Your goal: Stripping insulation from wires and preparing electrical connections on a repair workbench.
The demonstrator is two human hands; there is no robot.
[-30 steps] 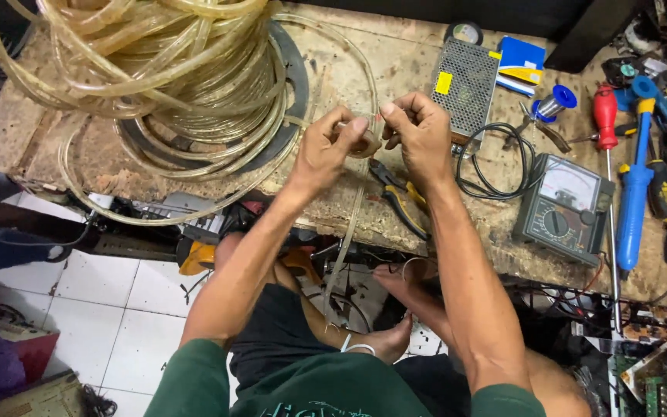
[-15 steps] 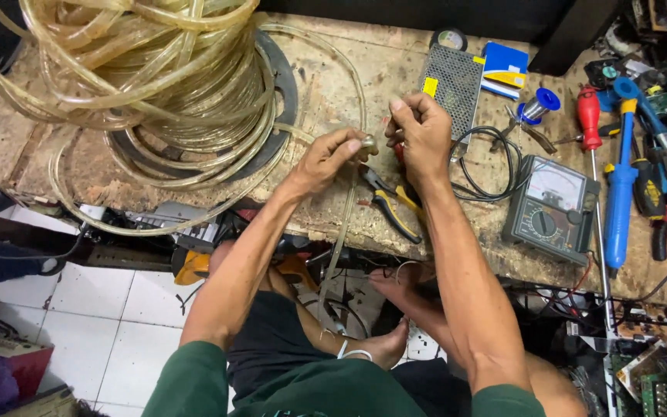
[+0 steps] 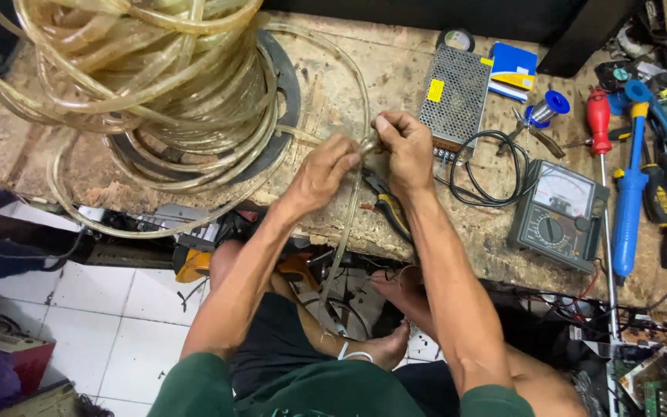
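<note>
Meanwhile both hands, left hand (image 3: 324, 171) and right hand (image 3: 404, 151), pinch the clear tube (image 3: 367, 145); pliers (image 3: 386, 205) lie beneath.

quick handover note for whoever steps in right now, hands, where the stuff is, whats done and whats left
Left hand: pinching the clear tubing strip near its end.
Right hand: fingers closed on that same end, meeting the left above the workbench.
Things: big tubing coil at the bench's left; the strip's other part hangs off the front edge. Pliers lie under the right wrist. Mesh-cased power supply, black wire loop, analog multimeter sit to the right.
Done: strip end is in hand.
Left: the pictures do not show the end's state; pliers untouched.
</note>
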